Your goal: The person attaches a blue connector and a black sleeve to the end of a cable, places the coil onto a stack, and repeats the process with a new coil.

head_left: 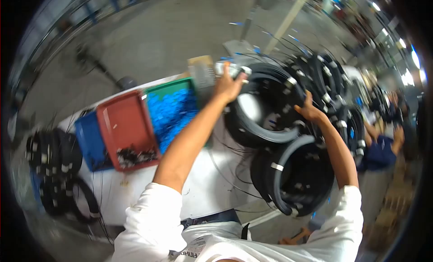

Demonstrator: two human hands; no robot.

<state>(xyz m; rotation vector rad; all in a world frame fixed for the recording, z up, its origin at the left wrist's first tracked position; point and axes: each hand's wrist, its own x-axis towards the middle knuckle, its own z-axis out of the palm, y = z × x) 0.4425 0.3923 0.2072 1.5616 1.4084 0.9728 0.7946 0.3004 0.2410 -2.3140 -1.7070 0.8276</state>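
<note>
A stack of black cable coils (243, 131) stands on the white table, bound with small white ties. My left hand (230, 85) is at the upper left rim of this stack, fingers bent around something small and dark that I cannot make out clearly. On the right side of the same stack lies my right hand (309, 109), with its thumb and fingers apart against the coils. Nearer to me is a second stack of coils (282, 180) with a grey coil on top. More black coils (322, 77) are piled behind my right hand.
To the left on the white table (198, 185) are a green tray (169, 83) of blue pieces, a red tray (128, 122) with dark scraps and a blue tray (92, 142). Black coils (56, 153) stand far left. A person in dark blue (381, 149) is at the right.
</note>
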